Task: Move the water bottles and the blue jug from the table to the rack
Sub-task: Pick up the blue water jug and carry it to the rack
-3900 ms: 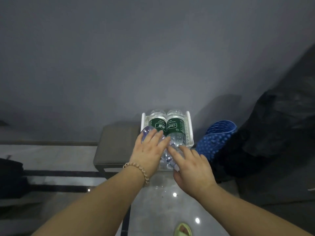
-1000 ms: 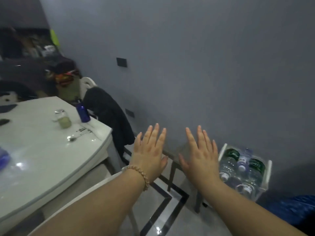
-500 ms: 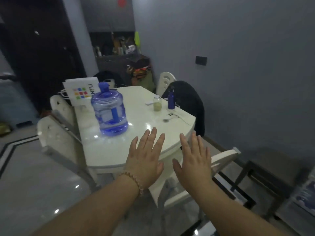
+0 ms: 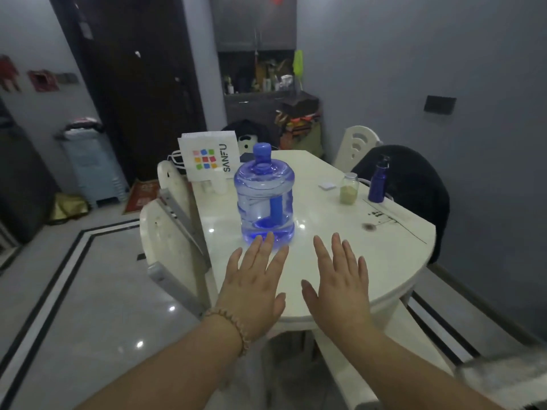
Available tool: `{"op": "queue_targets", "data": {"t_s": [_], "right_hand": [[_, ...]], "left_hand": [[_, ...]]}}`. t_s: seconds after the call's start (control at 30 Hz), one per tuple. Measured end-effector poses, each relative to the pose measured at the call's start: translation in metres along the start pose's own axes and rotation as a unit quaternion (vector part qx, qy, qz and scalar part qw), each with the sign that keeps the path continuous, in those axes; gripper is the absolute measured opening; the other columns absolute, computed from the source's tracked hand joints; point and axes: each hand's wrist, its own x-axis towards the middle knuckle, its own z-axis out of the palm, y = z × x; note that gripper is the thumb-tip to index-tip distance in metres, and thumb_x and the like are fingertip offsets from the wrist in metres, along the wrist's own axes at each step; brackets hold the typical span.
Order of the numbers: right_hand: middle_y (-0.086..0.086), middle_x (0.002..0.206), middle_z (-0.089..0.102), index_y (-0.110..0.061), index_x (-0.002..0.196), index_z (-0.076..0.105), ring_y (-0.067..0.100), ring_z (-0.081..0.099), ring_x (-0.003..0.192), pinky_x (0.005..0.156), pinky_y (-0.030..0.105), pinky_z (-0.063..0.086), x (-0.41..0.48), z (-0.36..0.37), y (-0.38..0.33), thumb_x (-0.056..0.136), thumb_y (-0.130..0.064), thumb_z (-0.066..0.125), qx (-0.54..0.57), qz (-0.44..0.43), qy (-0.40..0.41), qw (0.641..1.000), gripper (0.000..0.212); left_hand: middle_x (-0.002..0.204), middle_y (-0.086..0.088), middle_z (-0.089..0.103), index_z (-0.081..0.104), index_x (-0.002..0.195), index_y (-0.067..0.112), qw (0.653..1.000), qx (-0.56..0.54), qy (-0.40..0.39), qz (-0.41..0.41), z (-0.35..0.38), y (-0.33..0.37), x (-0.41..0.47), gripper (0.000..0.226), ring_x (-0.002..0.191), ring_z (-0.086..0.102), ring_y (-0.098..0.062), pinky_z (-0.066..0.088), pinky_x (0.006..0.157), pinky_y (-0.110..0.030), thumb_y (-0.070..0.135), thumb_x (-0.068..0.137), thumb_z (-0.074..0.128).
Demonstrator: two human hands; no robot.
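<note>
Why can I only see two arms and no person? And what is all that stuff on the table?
The camera sits on the person's head and looks forward and down. So you see what they see: their own arms, not their face. There is no machine here, just two bare hands. The left hand, with a bead bracelet on its wrist, and the right hand are stretched out flat above the white table. Both are open and hold nothing. Close in front of the left hand a big blue jug stands upright with its cap on. Farther back on the right stand a small glass jar with something pale inside and a dark blue bottle. Behind the jug is a white paper bag with coloured squares on it.
</note>
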Motion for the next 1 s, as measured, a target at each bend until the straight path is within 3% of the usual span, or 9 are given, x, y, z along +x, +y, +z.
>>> {"op": "queue_targets", "data": {"t_s": [0.13,0.27,0.4,0.53,0.6,0.73,0.87,1.0], "right_hand": [[0.003,0.16,-0.003,-0.031,0.149,-0.004,0.021,-0.004,0.145,0.112,0.039,-0.007,0.071,0.039,-0.02,0.09,-0.049,0.05,0.01,-0.002,-0.004,1.0,0.082],[0.004,0.159,0.001,-0.028,0.151,0.005,0.021,-0.001,0.146,0.113,0.036,-0.008,0.142,0.065,-0.032,0.09,-0.04,0.054,0.019,-0.02,-0.009,1.0,0.08],[0.003,0.159,-0.005,-0.03,0.15,-0.002,0.018,-0.007,0.145,0.113,0.033,-0.01,0.182,0.085,-0.034,0.091,-0.036,0.052,0.027,-0.023,-0.025,0.999,0.081],[0.001,0.158,-0.01,-0.03,0.15,0.002,0.018,-0.008,0.145,0.112,0.027,-0.01,0.214,0.114,-0.041,0.087,-0.018,0.056,0.055,-0.026,-0.029,0.998,0.084],[0.004,0.157,-0.002,-0.024,0.15,0.016,0.025,0.003,0.145,0.114,0.033,0.001,0.23,0.125,-0.048,0.08,-0.009,0.061,0.042,-0.035,-0.017,0.998,0.085],[0.019,0.149,0.033,-0.015,0.14,0.043,0.036,0.032,0.136,0.106,0.052,0.028,0.259,0.144,-0.068,0.061,-0.004,0.076,-0.027,-0.051,0.029,0.998,0.086],[0.022,0.143,0.042,-0.013,0.138,0.046,0.04,0.04,0.13,0.102,0.056,0.032,0.286,0.166,-0.087,0.056,0.001,0.075,-0.079,-0.039,0.073,0.993,0.087],[0.02,0.148,0.035,-0.017,0.144,0.032,0.039,0.028,0.137,0.106,0.055,0.03,0.297,0.182,-0.105,0.061,0.004,0.073,-0.071,0.023,0.06,0.995,0.095]], "left_hand": [[0.158,-0.004,-0.004,-0.001,0.148,0.026,1.0,0.01,-0.008,0.012,0.024,-0.057,0.064,0.08,0.144,-0.003,-0.025,-0.011,0.109,-0.043,0.051,0.087,0.045],[0.157,-0.007,0.005,0.009,0.149,0.023,0.999,0.021,-0.01,0.044,0.037,-0.104,0.134,0.077,0.143,0.006,-0.026,0.001,0.113,-0.045,0.045,0.088,0.05],[0.158,-0.004,0.001,0.004,0.148,0.026,1.0,0.002,0.004,0.018,0.049,-0.134,0.183,0.074,0.143,0.002,-0.023,0.0,0.113,-0.042,0.046,0.09,0.046],[0.158,-0.005,0.004,0.005,0.148,0.025,0.999,-0.008,0.006,0.032,0.066,-0.161,0.228,0.07,0.143,0.003,-0.023,0.002,0.113,-0.044,0.045,0.091,0.042],[0.156,-0.009,0.015,0.015,0.148,0.023,0.997,0.003,0.023,0.073,0.073,-0.174,0.25,0.07,0.142,0.014,-0.025,0.01,0.112,-0.047,0.042,0.089,0.048],[0.149,-0.013,0.033,0.037,0.142,0.018,0.98,0.028,0.082,0.177,0.087,-0.199,0.295,0.064,0.135,0.033,-0.029,0.026,0.107,-0.049,0.035,0.084,0.058],[0.152,-0.013,0.026,0.031,0.145,0.017,0.966,-0.015,0.095,0.242,0.101,-0.227,0.342,0.062,0.138,0.027,-0.029,0.023,0.108,-0.048,0.035,0.089,0.052],[0.152,-0.013,0.026,0.031,0.144,0.018,0.937,-0.057,0.109,0.326,0.114,-0.246,0.382,0.066,0.136,0.028,-0.034,0.027,0.106,-0.05,0.034,0.087,0.059]]}}
